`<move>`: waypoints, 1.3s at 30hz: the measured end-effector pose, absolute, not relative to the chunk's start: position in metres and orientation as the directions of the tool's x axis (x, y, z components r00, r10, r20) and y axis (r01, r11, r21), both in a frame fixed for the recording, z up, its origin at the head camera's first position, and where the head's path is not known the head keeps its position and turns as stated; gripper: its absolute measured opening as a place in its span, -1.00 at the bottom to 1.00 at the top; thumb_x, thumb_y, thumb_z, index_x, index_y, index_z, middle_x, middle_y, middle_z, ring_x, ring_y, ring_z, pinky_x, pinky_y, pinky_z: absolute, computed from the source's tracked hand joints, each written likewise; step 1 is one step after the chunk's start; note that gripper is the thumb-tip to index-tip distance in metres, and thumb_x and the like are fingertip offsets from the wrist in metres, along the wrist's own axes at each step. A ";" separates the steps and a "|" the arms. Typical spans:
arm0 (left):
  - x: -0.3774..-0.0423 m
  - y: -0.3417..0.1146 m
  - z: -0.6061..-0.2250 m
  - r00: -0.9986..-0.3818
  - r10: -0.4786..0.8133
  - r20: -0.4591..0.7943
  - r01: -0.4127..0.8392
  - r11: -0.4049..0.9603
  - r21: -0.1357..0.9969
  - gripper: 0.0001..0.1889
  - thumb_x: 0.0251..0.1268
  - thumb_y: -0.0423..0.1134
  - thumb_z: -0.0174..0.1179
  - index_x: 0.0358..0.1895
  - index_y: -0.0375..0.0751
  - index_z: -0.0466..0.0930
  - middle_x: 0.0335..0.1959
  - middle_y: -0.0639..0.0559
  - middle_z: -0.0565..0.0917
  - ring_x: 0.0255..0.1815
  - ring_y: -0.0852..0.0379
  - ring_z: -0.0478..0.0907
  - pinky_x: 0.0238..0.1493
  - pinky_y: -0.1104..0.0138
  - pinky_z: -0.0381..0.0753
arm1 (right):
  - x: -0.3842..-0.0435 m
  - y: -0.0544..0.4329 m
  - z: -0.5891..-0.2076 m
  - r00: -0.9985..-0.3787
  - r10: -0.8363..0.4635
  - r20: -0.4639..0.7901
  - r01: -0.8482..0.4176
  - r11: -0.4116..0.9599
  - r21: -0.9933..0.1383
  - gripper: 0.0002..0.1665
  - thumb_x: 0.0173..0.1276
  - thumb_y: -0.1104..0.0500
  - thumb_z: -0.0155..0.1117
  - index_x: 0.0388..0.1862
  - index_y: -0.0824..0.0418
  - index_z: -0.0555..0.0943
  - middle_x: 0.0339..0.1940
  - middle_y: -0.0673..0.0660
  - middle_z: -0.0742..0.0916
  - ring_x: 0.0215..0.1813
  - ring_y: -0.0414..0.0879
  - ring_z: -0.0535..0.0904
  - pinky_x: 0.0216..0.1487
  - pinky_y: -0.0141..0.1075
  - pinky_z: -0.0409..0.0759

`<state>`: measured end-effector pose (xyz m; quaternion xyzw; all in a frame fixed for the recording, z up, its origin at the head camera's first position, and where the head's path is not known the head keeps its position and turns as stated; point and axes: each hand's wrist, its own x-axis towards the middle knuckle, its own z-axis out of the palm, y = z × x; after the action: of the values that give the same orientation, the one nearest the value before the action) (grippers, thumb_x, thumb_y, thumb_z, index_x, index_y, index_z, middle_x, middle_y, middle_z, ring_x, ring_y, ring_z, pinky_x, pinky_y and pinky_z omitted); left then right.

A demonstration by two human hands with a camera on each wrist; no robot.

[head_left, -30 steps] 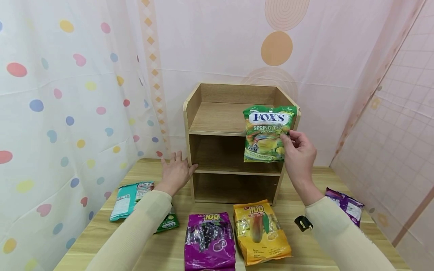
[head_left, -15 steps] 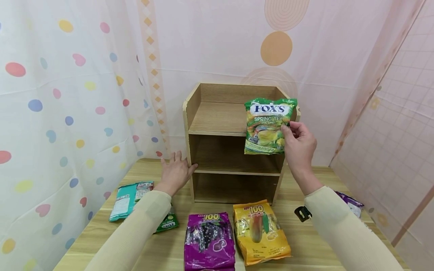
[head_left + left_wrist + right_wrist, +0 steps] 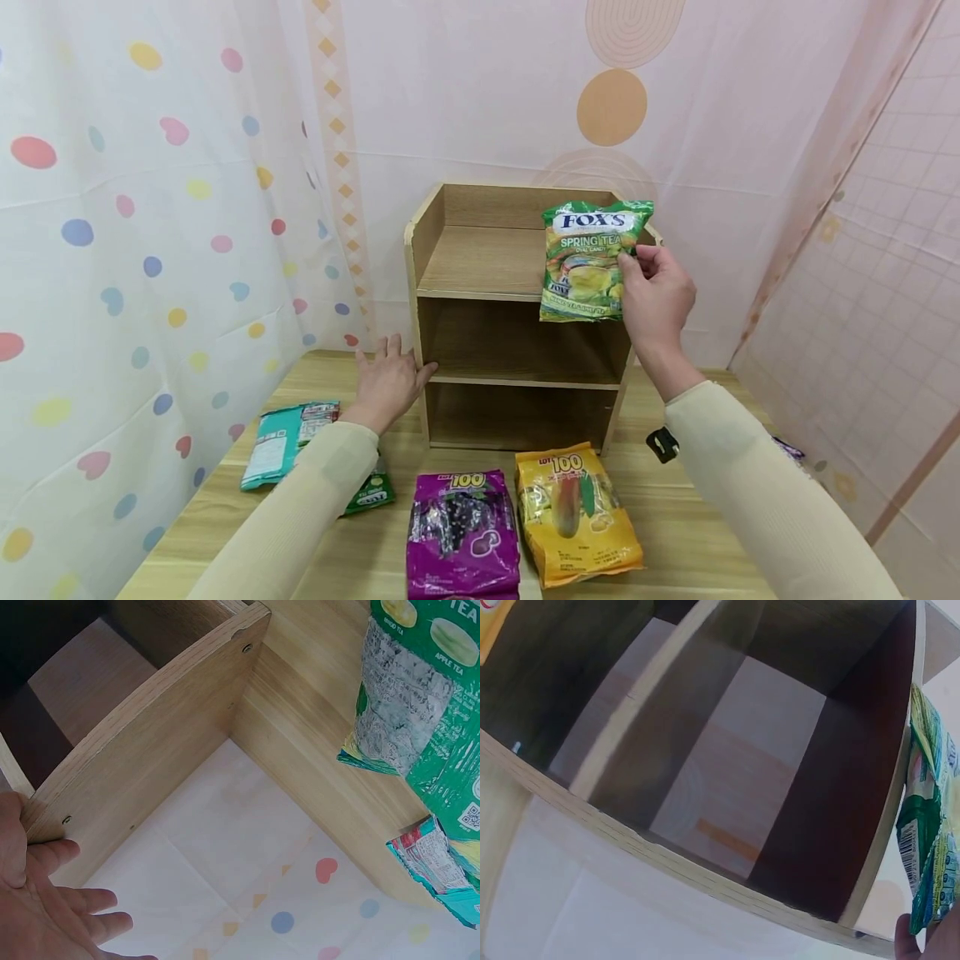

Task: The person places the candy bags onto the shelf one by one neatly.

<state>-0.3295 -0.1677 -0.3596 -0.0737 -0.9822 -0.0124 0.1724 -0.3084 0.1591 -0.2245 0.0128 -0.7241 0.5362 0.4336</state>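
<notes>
In the head view my right hand (image 3: 660, 296) pinches a green bag of Fox's Spring Tea candy (image 3: 592, 267) by its right edge. Its front faces me, upright before the top level of the small wooden shelf (image 3: 517, 296). In the right wrist view the candy bag (image 3: 926, 832) appears edge-on beside the shelf, with part of the hand at the lower corner. My left hand (image 3: 388, 383) holds the shelf's left side panel. Thumb at the front edge and fingers along the outside show in the left wrist view, where the hand (image 3: 52, 900) fills the lower left.
A purple candy bag (image 3: 463, 533) and a yellow mango candy bag (image 3: 573, 521) lie before the shelf. Left of it lie a teal packet (image 3: 273, 450) and a green bag (image 3: 372, 492), partly behind my sleeve. Another purple packet (image 3: 787, 450) is mostly hidden by the right sleeve.
My right hand has raised the Fox's candy bag from in front of the middle level towards the top of the shelf. My left hand stays on the side panel.
</notes>
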 end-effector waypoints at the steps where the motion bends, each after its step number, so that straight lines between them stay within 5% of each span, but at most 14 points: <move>1: -0.330 -0.168 -0.360 -0.930 0.140 0.339 0.149 0.989 0.000 -0.34 0.55 0.19 -0.12 0.21 -0.37 0.58 0.39 -0.40 0.31 0.45 -0.36 0.17 0.30 -0.42 0.01 | -0.309 0.159 -0.223 -0.627 0.443 0.641 -0.466 0.447 -0.764 -0.74 0.38 0.20 0.31 -0.09 0.37 0.69 -0.26 0.18 0.74 -0.29 -0.20 0.55 -0.26 -0.41 0.44; 13: -0.329 -0.168 -0.361 -0.931 0.138 0.338 0.145 0.989 -0.004 -0.34 0.54 0.20 -0.12 0.22 -0.36 0.58 0.39 -0.39 0.31 0.45 -0.35 0.17 0.29 -0.41 0.03 | -0.309 0.167 -0.199 -0.806 0.225 0.547 -0.264 0.690 -0.673 -0.52 0.54 0.04 0.05 0.25 0.31 0.58 0.04 0.24 0.73 0.08 0.08 0.62 0.05 -0.02 0.51; 19: -0.329 -0.167 -0.361 -0.930 0.135 0.342 0.146 0.989 0.008 -0.34 0.54 0.20 -0.12 0.21 -0.37 0.57 0.40 -0.39 0.30 0.46 -0.35 0.15 0.30 -0.41 0.01 | -0.303 0.173 -0.200 -0.802 0.095 0.589 -0.276 0.815 -0.509 -0.52 0.58 0.03 -0.08 0.12 0.30 0.66 -0.13 0.24 0.74 -0.15 0.14 0.60 -0.18 0.00 0.50; 23: -0.329 -0.166 -0.360 -0.929 0.136 0.345 0.148 0.989 0.010 -0.35 0.54 0.19 -0.12 0.20 -0.37 0.59 0.39 -0.39 0.31 0.46 -0.34 0.15 0.30 -0.41 0.01 | -0.300 0.172 -0.206 -0.729 0.032 0.683 -0.297 0.885 -0.359 -0.53 0.56 0.06 -0.03 0.15 0.33 0.65 -0.01 0.28 0.74 -0.20 0.23 0.65 -0.38 0.06 0.53; 27: -0.329 -0.165 -0.361 -0.928 0.136 0.346 0.150 0.989 0.011 -0.35 0.54 0.19 -0.11 0.19 -0.38 0.59 0.38 -0.39 0.32 0.46 -0.35 0.15 0.30 -0.41 0.01 | -0.295 0.171 -0.213 -0.628 -0.053 0.776 -0.355 0.907 -0.225 -0.58 0.52 0.06 0.07 0.10 0.31 0.68 0.10 0.27 0.71 -0.03 0.29 0.65 -0.41 0.15 0.55; 35: -0.330 -0.165 -0.361 -0.924 0.144 0.355 0.154 0.988 0.000 -0.35 0.54 0.19 -0.11 0.17 -0.37 0.60 0.33 -0.38 0.35 0.44 -0.34 0.17 0.30 -0.41 0.03 | -0.294 0.173 -0.239 -0.288 -0.408 0.866 -0.518 0.827 0.218 -0.48 0.37 -0.06 0.25 0.08 0.32 0.66 0.03 0.29 0.71 0.07 0.25 0.60 0.15 0.14 0.45; 39: -0.330 -0.166 -0.361 -0.922 0.146 0.358 0.156 0.988 0.000 -0.35 0.54 0.19 -0.11 0.18 -0.37 0.60 0.32 -0.38 0.35 0.43 -0.35 0.18 0.29 -0.41 0.03 | -0.297 0.172 -0.249 -0.184 -0.505 0.844 -0.487 0.792 0.368 -0.46 0.31 -0.05 0.31 0.11 0.29 0.62 0.03 0.30 0.69 0.03 0.25 0.58 0.14 0.12 0.44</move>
<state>-0.3299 -0.1659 -0.3611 -0.0770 -0.9802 -0.0140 0.1817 -0.2972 0.1722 -0.2490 0.3221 -0.7694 -0.0081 0.5516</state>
